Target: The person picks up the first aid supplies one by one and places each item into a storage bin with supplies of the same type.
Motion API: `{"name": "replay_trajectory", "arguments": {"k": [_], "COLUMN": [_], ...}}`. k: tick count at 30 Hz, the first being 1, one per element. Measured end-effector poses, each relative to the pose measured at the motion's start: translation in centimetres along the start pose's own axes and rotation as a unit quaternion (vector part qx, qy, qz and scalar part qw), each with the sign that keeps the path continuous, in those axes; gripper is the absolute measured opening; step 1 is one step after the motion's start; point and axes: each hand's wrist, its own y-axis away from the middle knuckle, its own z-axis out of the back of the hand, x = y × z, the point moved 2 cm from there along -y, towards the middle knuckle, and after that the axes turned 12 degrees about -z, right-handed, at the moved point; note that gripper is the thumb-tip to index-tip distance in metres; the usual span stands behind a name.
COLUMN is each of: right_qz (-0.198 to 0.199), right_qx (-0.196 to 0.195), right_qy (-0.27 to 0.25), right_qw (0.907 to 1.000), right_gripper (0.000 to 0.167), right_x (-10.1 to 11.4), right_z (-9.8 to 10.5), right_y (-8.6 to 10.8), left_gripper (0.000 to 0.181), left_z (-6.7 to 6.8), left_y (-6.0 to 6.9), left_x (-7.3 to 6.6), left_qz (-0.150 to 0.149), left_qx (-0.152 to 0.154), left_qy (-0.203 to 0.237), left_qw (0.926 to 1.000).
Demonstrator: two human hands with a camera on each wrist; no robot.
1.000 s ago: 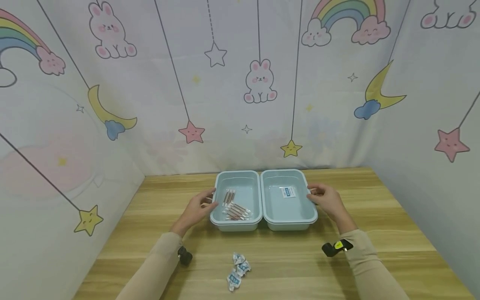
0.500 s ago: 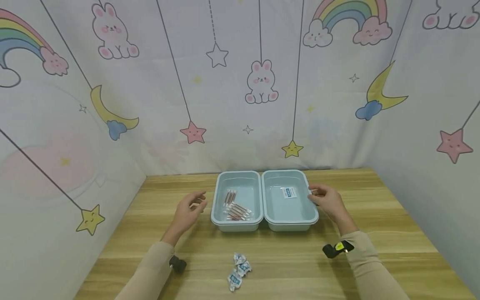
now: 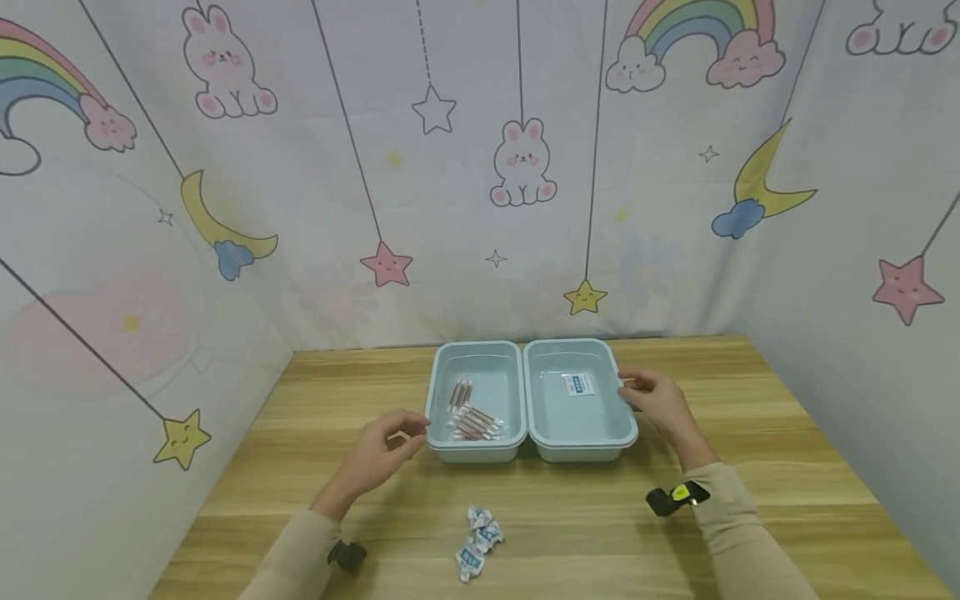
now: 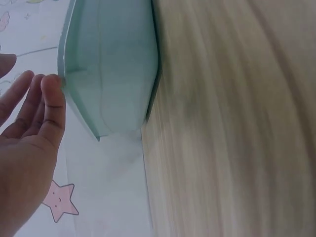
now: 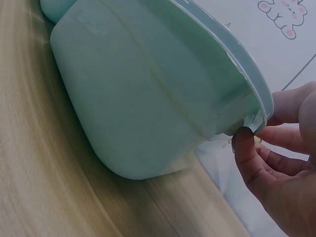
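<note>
Two light-blue plastic tubs stand side by side at the back of the table. In the left tub [image 3: 483, 367] lie several thin brown swabs [image 3: 477, 422] in clear wrapping. A flat white-and-blue packet [image 3: 579, 384] lies in the right tub [image 3: 577, 425]. My left hand [image 3: 378, 450] is at the left tub's outer rim, fingers loosely bent; in the left wrist view a fingertip [image 4: 53, 84] meets the rim. My right hand [image 3: 660, 404] holds the right tub's outer rim, with fingers on both sides of the lip in the right wrist view.
Crumpled white-and-blue packets [image 3: 480, 542] lie on the wooden table [image 3: 570, 533] in front of the tubs. A printed curtain [image 3: 450, 208] with rabbits and stars hangs close behind the tubs and along both sides.
My left hand has left the left tub's side, drawn back, then come to its rim again nearer the front corner. The right hand stays at its rim.
</note>
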Motion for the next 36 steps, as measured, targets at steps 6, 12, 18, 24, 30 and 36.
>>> {"name": "replay_trajectory", "arguments": {"k": [6,12,18,24,30,36], "right_qz": [0.005,0.004,0.009,0.003,-0.002,0.003], "right_qx": [0.011,0.010,0.014,0.013,0.016,0.019], "right_qy": [-0.014,-0.016,-0.027,-0.024,-0.021,-0.027], "right_qw": [0.9998,0.9998,0.9995,0.9996,0.9997,0.9995], "right_gripper": [0.039,0.039,0.040,0.039,0.040,0.040], "right_x": [-0.3,-0.3,-0.1,-0.3,-0.2,-0.2], "right_z": [0.0,0.1,0.1,0.0,0.1,0.1], "right_y": [-0.2,-0.3,-0.1,-0.1,0.1,0.1], "left_gripper": [0.020,0.023,0.027,0.028,0.033,0.033], "left_z": [-1.3,-2.3,-3.5,-4.7,-5.8,-6.7], "left_y": [0.4,0.9,1.6,2.1,1.9,1.8], "left_x": [-0.4,0.5,2.5,2.9,3.0,3.2], "left_qz": [-0.017,-0.028,-0.062,-0.080,-0.097,-0.095], "left_qx": [0.033,0.043,0.043,0.078,0.113,0.143], "left_qy": [0.017,0.017,0.014,0.027,0.014,0.014], "left_qw": [0.9992,0.9986,0.9970,0.9934,0.9887,0.9851]}}
